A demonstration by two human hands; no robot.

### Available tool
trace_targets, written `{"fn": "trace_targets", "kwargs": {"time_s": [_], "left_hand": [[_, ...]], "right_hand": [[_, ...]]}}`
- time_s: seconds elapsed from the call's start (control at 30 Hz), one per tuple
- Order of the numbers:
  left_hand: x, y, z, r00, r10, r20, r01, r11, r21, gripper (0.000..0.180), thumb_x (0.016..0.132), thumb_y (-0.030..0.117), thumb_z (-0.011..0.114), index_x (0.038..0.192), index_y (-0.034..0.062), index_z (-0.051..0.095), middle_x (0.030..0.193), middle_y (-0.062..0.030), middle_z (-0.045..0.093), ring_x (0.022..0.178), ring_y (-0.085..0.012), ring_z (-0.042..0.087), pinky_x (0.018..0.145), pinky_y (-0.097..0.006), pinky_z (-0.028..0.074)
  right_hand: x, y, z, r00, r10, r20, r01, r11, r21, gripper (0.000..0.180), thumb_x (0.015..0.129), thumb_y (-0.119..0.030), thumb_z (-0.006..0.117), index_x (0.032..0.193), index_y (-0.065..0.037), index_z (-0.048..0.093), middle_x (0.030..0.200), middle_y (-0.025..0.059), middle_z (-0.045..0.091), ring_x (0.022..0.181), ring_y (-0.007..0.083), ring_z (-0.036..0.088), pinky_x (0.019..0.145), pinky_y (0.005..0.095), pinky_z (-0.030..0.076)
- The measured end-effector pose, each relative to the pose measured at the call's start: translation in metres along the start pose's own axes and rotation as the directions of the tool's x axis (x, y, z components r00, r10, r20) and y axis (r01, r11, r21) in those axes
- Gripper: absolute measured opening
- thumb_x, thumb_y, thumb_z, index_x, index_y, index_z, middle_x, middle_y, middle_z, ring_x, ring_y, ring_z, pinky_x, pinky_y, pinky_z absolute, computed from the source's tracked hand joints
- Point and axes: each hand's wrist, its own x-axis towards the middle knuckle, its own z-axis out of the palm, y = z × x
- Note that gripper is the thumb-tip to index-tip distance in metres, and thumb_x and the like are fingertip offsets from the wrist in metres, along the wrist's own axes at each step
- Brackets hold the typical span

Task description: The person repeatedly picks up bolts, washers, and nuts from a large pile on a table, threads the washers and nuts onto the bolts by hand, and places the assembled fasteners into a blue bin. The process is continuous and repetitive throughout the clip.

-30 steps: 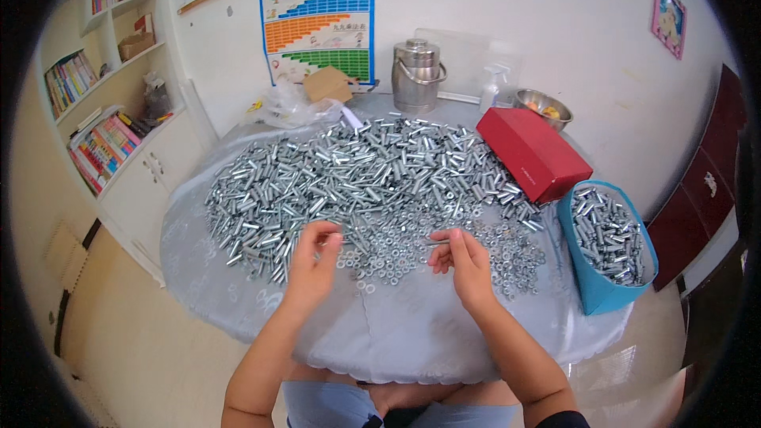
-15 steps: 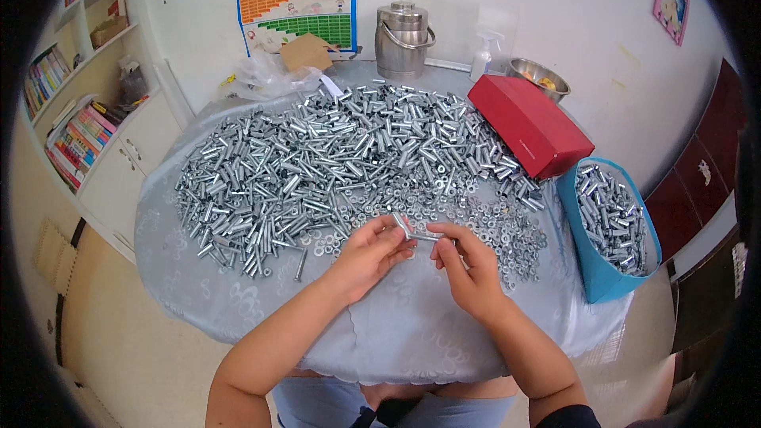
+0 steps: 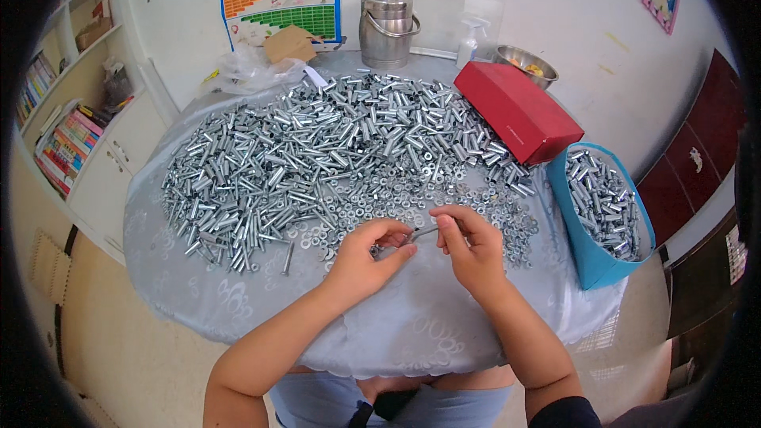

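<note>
My left hand [image 3: 366, 257] and my right hand [image 3: 471, 247] meet above the near part of a round table [image 3: 396, 325] with a pale patterned cloth. Together they hold one thin metal bolt [image 3: 423, 232] between the fingertips; the left fingers pinch its near end, where small metal parts sit, and the right fingers hold the other end. Just beyond the hands lies a spread of loose washers [image 3: 396, 206]. Farther back a large heap of silver bolts and sleeves [image 3: 317, 150] covers most of the table.
A blue bag [image 3: 606, 218] full of metal parts stands at the table's right edge. A red box [image 3: 515, 111], a steel pot [image 3: 387, 28], a spray bottle [image 3: 472, 40], a metal bowl [image 3: 523, 63] and a plastic bag [image 3: 246, 71] sit at the back. Bookshelves [image 3: 63, 111] stand left.
Both hands left the washer spread, where they were apart, and came together in front of me. They now hold one bolt between them.
</note>
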Motion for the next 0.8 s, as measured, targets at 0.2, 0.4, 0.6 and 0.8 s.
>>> {"fn": "trace_targets", "kwargs": {"time_s": [0.2,0.4,0.6,0.8], "left_hand": [[-0.0006,-0.0016,-0.001,0.995,0.089,0.039,-0.091,0.993,0.07,0.028,0.074,0.009,0.071,0.099,0.0015,0.061,0.091,-0.0068,0.06,0.083,-0.0142,0.058,0.077,-0.027,0.047],[-0.0019,-0.0042,-0.0005,0.998,0.06,0.033,-0.062,0.997,0.052,0.026,0.074,0.009,0.071,0.097,0.0021,0.061,0.092,-0.0075,0.06,0.084,-0.0155,0.06,0.076,-0.027,0.048],[-0.0028,-0.0021,0.0,0.998,0.034,0.047,-0.035,0.999,0.027,0.026,0.074,0.009,0.071,0.098,0.0024,0.061,0.093,-0.0075,0.06,0.085,-0.0155,0.06,0.077,-0.027,0.047],[-0.0014,-0.001,-0.0008,0.999,0.019,0.034,-0.021,0.999,0.046,0.025,0.074,0.009,0.07,0.097,0.0026,0.061,0.094,-0.007,0.061,0.084,-0.0149,0.059,0.075,-0.027,0.047]], "right_hand": [[0.0012,-0.0019,0.0005,0.998,-0.053,0.025,0.056,0.987,-0.15,0.014,0.086,-0.009,0.058,0.096,-0.002,0.063,0.076,0.0064,0.063,0.062,0.009,0.058,0.057,0.0216,0.046],[0.0014,0.001,-0.0015,0.997,-0.062,-0.055,0.057,0.994,-0.091,0.014,0.087,-0.01,0.058,0.097,-0.002,0.064,0.074,0.004,0.063,0.06,0.007,0.055,0.054,0.0207,0.043],[0.0034,0.0008,-0.0019,0.997,-0.066,-0.038,0.058,0.983,-0.173,0.016,0.086,-0.011,0.059,0.099,-0.003,0.065,0.074,0.0059,0.063,0.06,0.0091,0.055,0.056,0.0219,0.044],[0.0034,-0.0056,-0.0012,0.992,-0.126,-0.032,0.114,0.96,-0.257,0.017,0.085,-0.01,0.06,0.099,-0.003,0.065,0.077,0.0086,0.064,0.061,0.0108,0.056,0.055,0.0224,0.044]]}}
